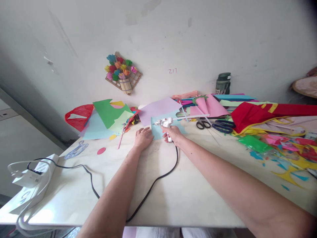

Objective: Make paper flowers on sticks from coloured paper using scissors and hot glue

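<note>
My right hand [170,134] is wrapped round the handle of a white glue gun [168,122], whose tip points left over a light blue sheet [156,133]. A long white glue stick [195,116] sticks out of the gun's back to the right, and a black cord [158,180] runs down from the handle. Flat on the table, my left hand [143,137] rests at the left edge of the blue sheet with nothing visible in it.
Scissors [223,126] and coloured papers lie to the right, beside red fabric [252,115]. Green paper [109,110] and a red bag [79,116] are at the back left. A power strip [37,185] with cables sits at the left edge.
</note>
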Action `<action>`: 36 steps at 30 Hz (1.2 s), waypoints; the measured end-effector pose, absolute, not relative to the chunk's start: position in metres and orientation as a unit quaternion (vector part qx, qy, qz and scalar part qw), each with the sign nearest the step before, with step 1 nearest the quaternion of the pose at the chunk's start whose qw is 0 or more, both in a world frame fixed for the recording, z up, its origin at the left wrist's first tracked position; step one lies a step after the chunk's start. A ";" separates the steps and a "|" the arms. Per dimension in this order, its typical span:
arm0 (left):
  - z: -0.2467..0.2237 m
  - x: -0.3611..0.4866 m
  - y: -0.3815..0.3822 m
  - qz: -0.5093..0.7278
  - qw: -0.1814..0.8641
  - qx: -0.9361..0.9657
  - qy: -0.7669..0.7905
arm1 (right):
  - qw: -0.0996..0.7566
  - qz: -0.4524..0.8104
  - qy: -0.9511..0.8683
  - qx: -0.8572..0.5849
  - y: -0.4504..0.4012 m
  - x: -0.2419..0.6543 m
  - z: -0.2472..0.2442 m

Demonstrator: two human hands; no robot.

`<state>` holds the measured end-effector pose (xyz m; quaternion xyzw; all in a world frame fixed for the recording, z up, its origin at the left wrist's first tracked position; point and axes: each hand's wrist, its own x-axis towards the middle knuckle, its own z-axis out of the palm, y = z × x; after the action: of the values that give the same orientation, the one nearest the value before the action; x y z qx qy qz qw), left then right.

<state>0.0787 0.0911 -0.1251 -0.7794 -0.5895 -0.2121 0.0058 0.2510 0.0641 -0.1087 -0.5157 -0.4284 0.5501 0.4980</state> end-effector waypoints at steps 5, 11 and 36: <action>-0.127 0.080 0.093 -0.178 -0.009 -0.789 -0.588 | 0.500 0.547 -0.430 -0.515 0.064 0.251 -0.109; -0.128 0.081 0.095 -0.145 -0.024 -0.797 -0.586 | 0.501 0.543 -0.434 -0.516 0.065 0.251 -0.112; -0.114 0.081 0.093 0.020 0.080 -0.856 -0.511 | 0.557 0.551 -0.390 -0.484 0.063 0.252 -0.110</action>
<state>0.0809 0.0934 -0.1135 -0.8559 -0.5105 0.0201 0.0803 0.2518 0.0631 -0.1103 -0.4839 -0.3897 0.5509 0.5572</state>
